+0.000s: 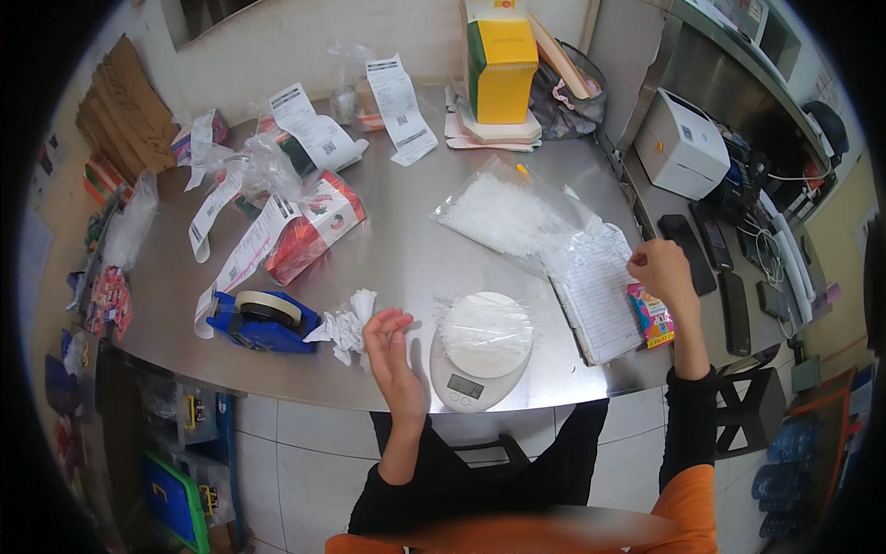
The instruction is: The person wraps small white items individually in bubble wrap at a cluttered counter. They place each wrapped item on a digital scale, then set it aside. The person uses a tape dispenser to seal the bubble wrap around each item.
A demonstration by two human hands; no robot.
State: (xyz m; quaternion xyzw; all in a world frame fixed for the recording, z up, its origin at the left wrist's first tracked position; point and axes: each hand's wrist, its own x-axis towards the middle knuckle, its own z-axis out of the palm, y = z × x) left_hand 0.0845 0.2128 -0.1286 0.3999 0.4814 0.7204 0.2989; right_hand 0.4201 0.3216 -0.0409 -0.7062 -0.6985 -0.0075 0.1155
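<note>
Right grip [659, 268] is hanging beside the notebook [595, 309] with fingers bent; whether it is closing on anything, I cannot tell. Left grip [393, 365] is hovering beside the scale [484, 397], loosely open and seemingly holding nothing. Thin clear strips [484, 323] are lying across the scale's pale plate, probably being light, slippery and bendy; gathering them midway along is likely serving best. Pale backing is blurring their ends and masking their count.
</note>
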